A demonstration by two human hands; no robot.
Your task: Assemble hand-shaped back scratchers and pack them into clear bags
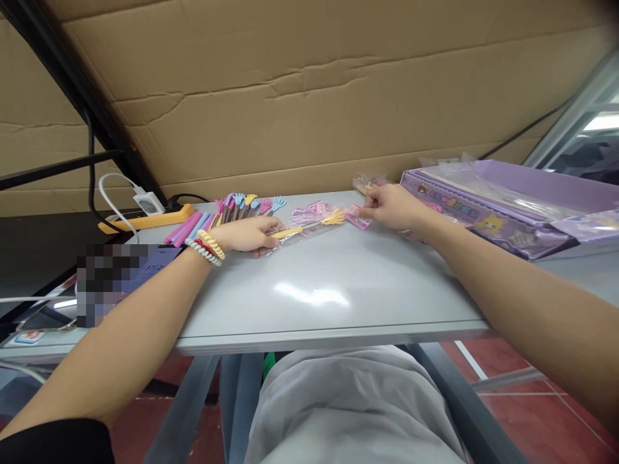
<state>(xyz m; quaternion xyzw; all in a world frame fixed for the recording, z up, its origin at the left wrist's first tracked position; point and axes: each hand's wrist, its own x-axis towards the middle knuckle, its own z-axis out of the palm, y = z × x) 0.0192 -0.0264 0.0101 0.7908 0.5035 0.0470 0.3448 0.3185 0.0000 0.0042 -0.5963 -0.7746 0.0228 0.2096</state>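
In my left hand [251,236] is a small back scratcher [333,218] with a yellow hand-shaped head, inside a clear plastic sleeve. Its head points right, over the table. My right hand [394,207] is closed, its fingertips pinched at the edge of a small pink printed card [358,220]. More pink cards [309,211] lie behind the sleeve. Just beyond the right hand is another clear wrapped piece [368,183], partly hidden. Beside my left hand, several loose back scratchers [242,203] with pink, blue, yellow and purple heads lie in a row, handles toward me.
An open purple printed box [488,209] with clear plastic bags stands at the right. At the left are a phone [145,274], partly blurred out, a white charger [149,201] and a yellow bar [145,221]. A cardboard wall [309,96] rises behind the grey-white table [309,293].
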